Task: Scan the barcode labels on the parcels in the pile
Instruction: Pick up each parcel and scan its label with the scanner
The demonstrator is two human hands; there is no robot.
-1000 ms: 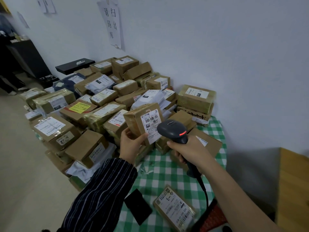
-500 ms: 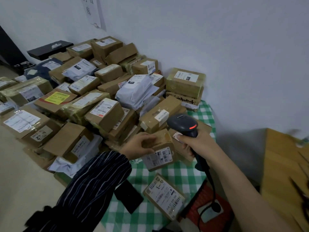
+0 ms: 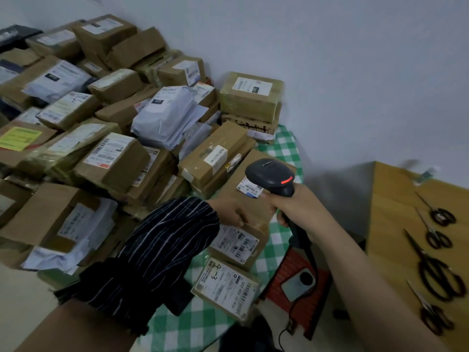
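A large pile of brown parcels [image 3: 114,161] with white barcode labels, plus grey mailer bags [image 3: 167,115], covers the table and its green checked cloth [image 3: 276,252]. My left hand [image 3: 228,212], in a striped sleeve, grips the top edge of a small brown parcel [image 3: 236,243], which sits label-up on the cloth. Just in front of it lies a flat parcel marked "4-3" [image 3: 225,285]. My right hand [image 3: 297,207] holds the black barcode scanner [image 3: 271,176] by its handle; its red light is on and its head is over a box in the pile.
A wooden table [image 3: 396,224] at the right carries several black scissors [image 3: 441,275]. A red mat with a white device [image 3: 299,285] and the scanner cable lie below the scanner. A black phone [image 3: 182,301] lies partly under my sleeve. The wall stands close behind.
My left hand has brought the small parcel down from in front of the scanner onto the cloth beside the "4-3" parcel. The view has swung down and right.
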